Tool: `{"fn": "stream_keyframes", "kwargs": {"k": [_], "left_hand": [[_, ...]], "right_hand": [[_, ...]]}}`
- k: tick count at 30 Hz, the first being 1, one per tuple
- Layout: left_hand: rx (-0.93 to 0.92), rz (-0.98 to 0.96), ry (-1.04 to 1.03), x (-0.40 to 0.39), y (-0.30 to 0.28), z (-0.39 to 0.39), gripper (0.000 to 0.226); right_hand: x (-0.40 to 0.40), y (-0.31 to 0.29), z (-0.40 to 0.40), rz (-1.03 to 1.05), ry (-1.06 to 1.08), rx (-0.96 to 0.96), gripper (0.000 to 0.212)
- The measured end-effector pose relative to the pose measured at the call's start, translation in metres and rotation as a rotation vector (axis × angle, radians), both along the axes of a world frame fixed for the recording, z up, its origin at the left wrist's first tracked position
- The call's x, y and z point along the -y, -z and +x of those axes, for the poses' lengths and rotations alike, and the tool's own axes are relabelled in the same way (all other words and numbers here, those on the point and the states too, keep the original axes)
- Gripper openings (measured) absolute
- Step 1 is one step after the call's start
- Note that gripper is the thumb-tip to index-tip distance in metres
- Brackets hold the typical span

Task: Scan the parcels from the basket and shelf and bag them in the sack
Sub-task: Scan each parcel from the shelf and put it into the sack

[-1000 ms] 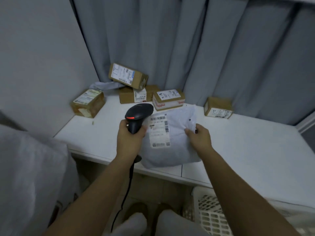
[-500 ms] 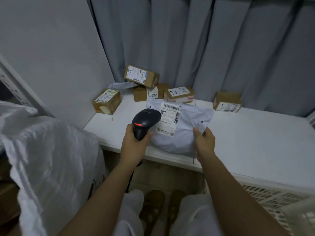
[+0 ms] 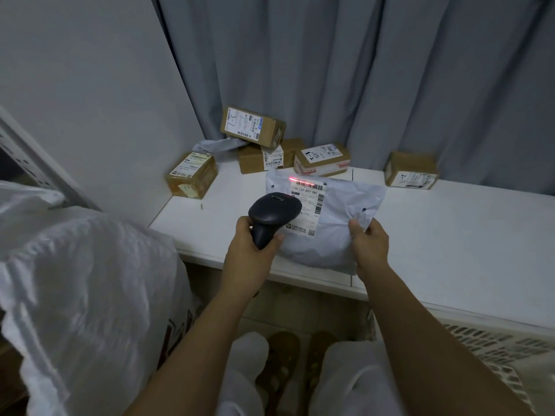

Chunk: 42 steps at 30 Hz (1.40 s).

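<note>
Scanning a soft mailer parcel at the shelf edge.

The left hand (image 3: 246, 253) grips the handle of the black barcode scanner (image 3: 274, 216), fingers wrapped fully round it, its head aimed at the parcel. The right hand (image 3: 370, 246) pinches the right edge of the grey poly mailer (image 3: 336, 235) — thumb on top, remaining fingers underneath and hidden. The mailer rests tilted on the front of the white shelf (image 3: 450, 235), with a red scan line (image 3: 303, 180) across the barcode at the top of its label (image 3: 309, 205). Five cardboard boxes — one marked "3-1" (image 3: 252, 126) stacked on another — sit at the rear of the shelf against the curtain (image 3: 360, 70). The white sack (image 3: 81, 295) stands at lower left; the white basket (image 3: 492, 346) at lower right, below the shelf.
</note>
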<state>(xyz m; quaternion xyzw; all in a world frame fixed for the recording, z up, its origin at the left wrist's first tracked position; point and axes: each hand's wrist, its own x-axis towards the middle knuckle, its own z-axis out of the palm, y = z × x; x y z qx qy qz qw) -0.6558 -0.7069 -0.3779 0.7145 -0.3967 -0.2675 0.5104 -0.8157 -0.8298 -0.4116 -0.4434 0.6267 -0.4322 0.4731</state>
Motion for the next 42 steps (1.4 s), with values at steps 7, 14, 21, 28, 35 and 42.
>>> {"fn": "stream_keyframes", "kwargs": {"k": [7,14,21,28,35,42], "left_hand": [[-0.017,0.029,0.008,-0.001,-0.001,0.001,0.037],[-0.013,0.026,0.005,-0.002,-0.002,0.002,0.039],[0.003,0.038,-0.008,-0.002,-0.004,0.002,0.039],[0.040,-0.011,-0.020,-0.003,-0.005,-0.001,0.039],[0.025,-0.195,-0.176,-0.031,-0.032,-0.009,0.032],[-0.045,-0.375,-0.302,-0.109,-0.101,-0.003,0.038]], "right_hand": [[-0.002,-0.004,0.001,0.010,-0.002,0.005,0.041],[-0.004,-0.004,0.001,0.005,-0.011,-0.019,0.041],[-0.005,-0.005,0.001,-0.004,-0.018,0.004,0.040],[-0.013,-0.011,0.004,-0.035,-0.020,0.054,0.039],[-0.056,-0.053,0.020,-0.151,-0.059,0.180,0.020],[-0.117,-0.154,0.036,-0.355,-0.088,0.317,0.006]]}}
